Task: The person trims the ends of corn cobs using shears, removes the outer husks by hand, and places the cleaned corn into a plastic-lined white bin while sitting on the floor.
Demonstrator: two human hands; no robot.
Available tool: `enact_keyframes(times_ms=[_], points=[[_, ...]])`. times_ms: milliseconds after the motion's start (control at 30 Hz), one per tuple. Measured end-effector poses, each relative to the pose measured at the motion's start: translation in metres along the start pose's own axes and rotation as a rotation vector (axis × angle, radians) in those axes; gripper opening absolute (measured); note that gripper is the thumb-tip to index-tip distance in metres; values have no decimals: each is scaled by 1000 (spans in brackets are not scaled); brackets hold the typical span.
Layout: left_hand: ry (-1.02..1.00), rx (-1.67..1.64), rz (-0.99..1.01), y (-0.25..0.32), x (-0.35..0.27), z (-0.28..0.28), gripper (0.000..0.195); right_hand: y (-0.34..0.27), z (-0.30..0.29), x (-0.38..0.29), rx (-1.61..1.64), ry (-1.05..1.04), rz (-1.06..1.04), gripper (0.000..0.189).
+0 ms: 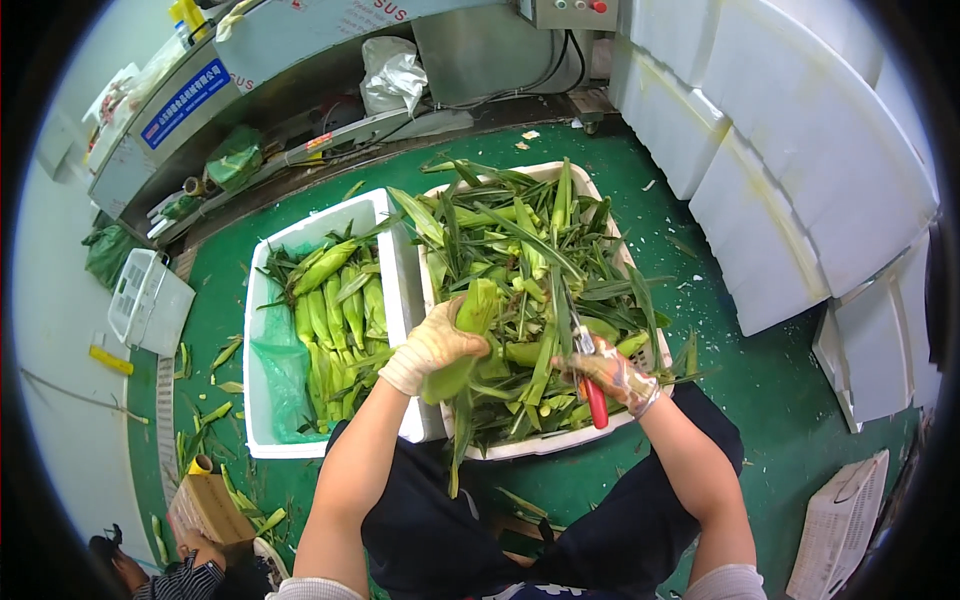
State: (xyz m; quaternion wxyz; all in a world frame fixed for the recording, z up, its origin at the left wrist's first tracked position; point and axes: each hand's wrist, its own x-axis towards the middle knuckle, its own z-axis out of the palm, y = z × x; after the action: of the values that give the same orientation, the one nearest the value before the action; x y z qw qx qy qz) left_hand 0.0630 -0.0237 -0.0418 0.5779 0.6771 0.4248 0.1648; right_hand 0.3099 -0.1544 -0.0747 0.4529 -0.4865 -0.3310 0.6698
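My left hand [429, 343], in a cream knit glove, grips an ear of corn in its green husk [477, 307], its pale cut end pointing up and away. In a patterned glove, my right hand [616, 373] holds red-handled pruning shears [595, 401]. Their blades point away from me among the leaves; whether they touch a leaf is unclear. Both hands are over a white plastic basket [540, 448] heaped with corn ears and loose husk leaves [517, 232]. Against its left side stands a white foam box [253, 337], lined with green plastic film [279, 382] and holding rows of husked-on ears [319, 307].
White foam boxes [772, 202] are stacked at the right. A steel machine [472, 56] with black cables spans the back. Another person's hand [201, 544] is by a cardboard box [210, 506] at lower left. A perforated crate [838, 517] is at lower right. Husk scraps litter the green floor [772, 405].
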Motion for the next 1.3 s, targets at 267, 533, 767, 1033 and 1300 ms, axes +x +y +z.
enact_keyframes(times_ms=[267,533,767,1033,1300], points=[[142,-328,108,-32,14,22,40,-2,73,-3,273,116,-196,49],[475,-814,47,-21,-17,-20,37,14,67,8,174,234,-258,18],[1576,-678,82,-188,-234,-263,45,18,19,19,-975,644,-189,41],[1969,-1097,-219,-385,-384,-313,55,58,29,-10,-1291,543,71,66],[1737,-37,-1185,-405,-376,-371,48,43,63,-56,-1414,666,82,72]])
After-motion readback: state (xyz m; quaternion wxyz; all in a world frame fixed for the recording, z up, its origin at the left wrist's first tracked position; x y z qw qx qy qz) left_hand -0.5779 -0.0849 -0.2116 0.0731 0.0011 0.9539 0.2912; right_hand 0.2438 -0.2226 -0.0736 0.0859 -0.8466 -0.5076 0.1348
